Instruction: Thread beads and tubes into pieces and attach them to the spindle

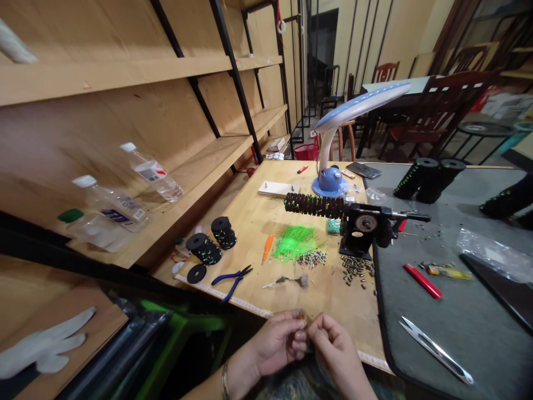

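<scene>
My left hand (280,340) is closed in a pinch at the table's front edge. A small orange-tipped piece (301,315) sticks up from its fingertips, too small to name. Right beside it, my right hand (333,345) is also closed, fingertips pressed together; whatever they grip is hidden. Beyond the hands lie a frayed grey bundle of fibres (296,281), bright green strands (295,242), a heap of coloured beads (311,259) and small metal pieces (357,271). Blue-handled pliers (234,279) and an orange-handled tool (267,249) rest to the left.
A black crank device (361,226) carries a wound black roll (313,205). Black spools (204,248) stand left. Behind is a blue lamp (330,182). On the grey mat (410,325) lie metal snips (436,350) and a red stick-like object (422,280). Shelves (200,161) border the left.
</scene>
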`<state>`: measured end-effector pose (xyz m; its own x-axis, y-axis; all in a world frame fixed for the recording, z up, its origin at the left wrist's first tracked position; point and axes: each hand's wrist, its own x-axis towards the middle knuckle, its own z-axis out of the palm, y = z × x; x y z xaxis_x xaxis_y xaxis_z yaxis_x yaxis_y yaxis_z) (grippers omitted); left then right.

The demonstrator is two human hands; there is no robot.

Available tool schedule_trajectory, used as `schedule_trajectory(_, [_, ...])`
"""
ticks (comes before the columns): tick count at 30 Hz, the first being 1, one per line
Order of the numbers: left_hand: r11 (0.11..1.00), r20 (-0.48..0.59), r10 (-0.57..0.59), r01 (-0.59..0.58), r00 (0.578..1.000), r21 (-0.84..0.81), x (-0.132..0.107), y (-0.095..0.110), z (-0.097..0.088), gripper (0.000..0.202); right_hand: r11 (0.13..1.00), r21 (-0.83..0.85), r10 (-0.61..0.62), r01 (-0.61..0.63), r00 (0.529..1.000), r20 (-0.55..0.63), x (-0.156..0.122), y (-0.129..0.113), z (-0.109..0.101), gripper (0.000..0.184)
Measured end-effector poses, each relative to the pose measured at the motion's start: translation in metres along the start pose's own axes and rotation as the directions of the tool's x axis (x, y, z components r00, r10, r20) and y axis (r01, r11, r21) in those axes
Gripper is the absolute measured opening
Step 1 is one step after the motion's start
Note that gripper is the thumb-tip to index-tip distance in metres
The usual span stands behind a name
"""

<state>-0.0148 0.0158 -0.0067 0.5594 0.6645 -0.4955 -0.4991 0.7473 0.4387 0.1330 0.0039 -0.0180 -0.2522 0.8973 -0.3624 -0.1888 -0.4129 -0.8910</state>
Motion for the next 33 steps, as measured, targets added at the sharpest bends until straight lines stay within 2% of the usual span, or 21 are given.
schedule_trajectory(19, [0.999, 0.018, 0.016, -0.017, 1.000, 0.047, 0.0005, -0.0027, 0.0006, 0.025, 0.997, 0.076, -0.023, 0.025, 0.999, -0.029, 0.0027, 0.0007, -0.0003, 0.049])
schedule_trajectory(27, [0.968, -0.089, 0.122, -0.098, 0.989, 0.232, 0.0008, -0.0049, 0.0027, 0.026, 0.997, 0.001, -0.073, 0.074, 0.993, -0.092, 0.0020, -0.0059, -0.0004, 0.055])
schedule_trajectory(33, [0.918, -0.126, 0.197, -0.138, 0.972, 0.371, 0.0016, -0.0053, 0.0064, 0.027, 0.997, -0.034, -0.075, 0.073, 0.993, -0.087, 0.0035, -0.0045, -0.0028, 0.053])
